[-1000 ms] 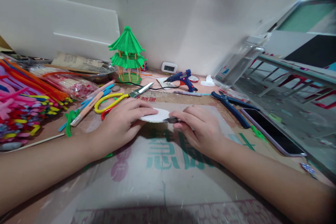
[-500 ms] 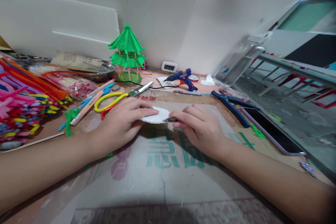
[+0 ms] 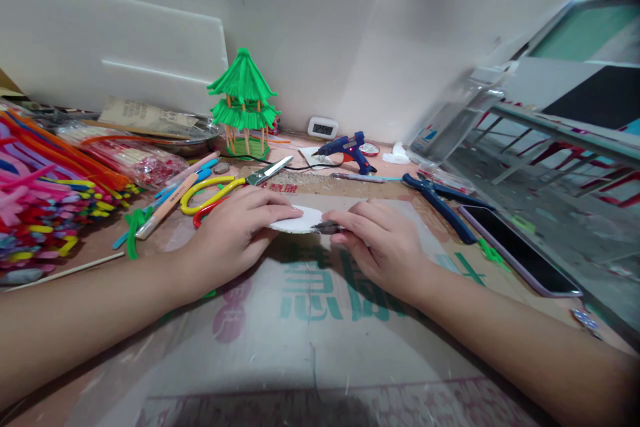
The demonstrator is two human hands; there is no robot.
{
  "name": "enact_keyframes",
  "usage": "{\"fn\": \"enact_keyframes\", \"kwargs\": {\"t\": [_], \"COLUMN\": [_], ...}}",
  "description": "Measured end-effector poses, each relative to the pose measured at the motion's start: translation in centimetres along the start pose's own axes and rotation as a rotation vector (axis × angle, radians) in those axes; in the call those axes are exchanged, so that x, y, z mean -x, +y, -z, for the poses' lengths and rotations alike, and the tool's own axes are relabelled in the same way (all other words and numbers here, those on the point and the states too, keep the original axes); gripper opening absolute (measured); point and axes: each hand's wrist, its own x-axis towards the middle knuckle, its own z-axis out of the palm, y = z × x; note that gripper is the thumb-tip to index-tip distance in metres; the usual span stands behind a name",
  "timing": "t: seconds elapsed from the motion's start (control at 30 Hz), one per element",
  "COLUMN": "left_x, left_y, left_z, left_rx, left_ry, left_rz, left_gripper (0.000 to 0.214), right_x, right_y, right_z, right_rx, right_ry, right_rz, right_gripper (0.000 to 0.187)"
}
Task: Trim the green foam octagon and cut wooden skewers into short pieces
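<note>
My left hand (image 3: 235,233) lies flat with fingers stretched, pressing down a white round piece (image 3: 304,219) on the cardboard sheet (image 3: 310,307). Its fingertips cover the piece's left part. My right hand (image 3: 380,240) is closed around a small metal blade (image 3: 325,227) whose tip meets the right edge of the white piece. Most of the blade's handle is hidden inside the fingers.
Yellow-handled scissors (image 3: 225,188), pens and a heap of coloured pipe cleaners (image 3: 45,193) lie at the left. A green pipe-cleaner pagoda (image 3: 243,103), a blue glue gun (image 3: 347,149) and a small clock (image 3: 322,127) stand at the back. Blue pliers (image 3: 440,203) and a phone (image 3: 520,250) lie right.
Almost nothing differs; the blade in my right hand shifted slightly along the edge of the white piece and back. My left hand stays pressed on it.
</note>
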Motion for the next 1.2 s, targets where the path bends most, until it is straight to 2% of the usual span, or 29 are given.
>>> {"fn": "enact_keyframes", "kwargs": {"t": [0.97,1.2], "left_x": [0.21,0.18], "left_y": [-0.14,-0.11], "left_z": [-0.33,-0.28], "left_rx": [0.003,0.015], "left_ry": [0.017,0.012], "left_rz": [-0.043,-0.028], "left_gripper": [0.038,0.039], "right_x": [-0.21,0.04], "right_y": [-0.15,-0.04], "right_z": [0.13,-0.07], "right_rx": [0.018,-0.025], "right_ry": [-0.023,0.005], "right_rz": [0.041,0.003], "right_gripper": [0.02,0.022]}}
